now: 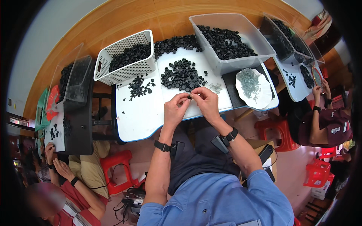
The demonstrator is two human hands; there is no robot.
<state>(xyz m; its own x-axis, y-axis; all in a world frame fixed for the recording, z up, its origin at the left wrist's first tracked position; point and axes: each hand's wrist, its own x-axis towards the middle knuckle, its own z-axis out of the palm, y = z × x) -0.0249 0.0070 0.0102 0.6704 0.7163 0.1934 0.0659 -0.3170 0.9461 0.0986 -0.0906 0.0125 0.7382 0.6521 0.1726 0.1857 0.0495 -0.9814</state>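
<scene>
— Fingers point(187, 98) of both hands?
— Pinched together on one small black part point(189, 96); left hand point(175, 109) and right hand point(205, 101) meet above the tabletop's point(139, 116) near edge.
— Around it?
— Loose black caps point(182, 75) lie just behind; white dish point(253, 89) sits at the right edge.

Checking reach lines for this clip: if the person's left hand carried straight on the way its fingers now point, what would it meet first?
The left hand points up and right, fingertips meeting the right hand around a small black plastic part. So it would meet that part and the right fingers first; beyond them, probably the loose pile of black plastic caps, though depth is unclear.
</scene>
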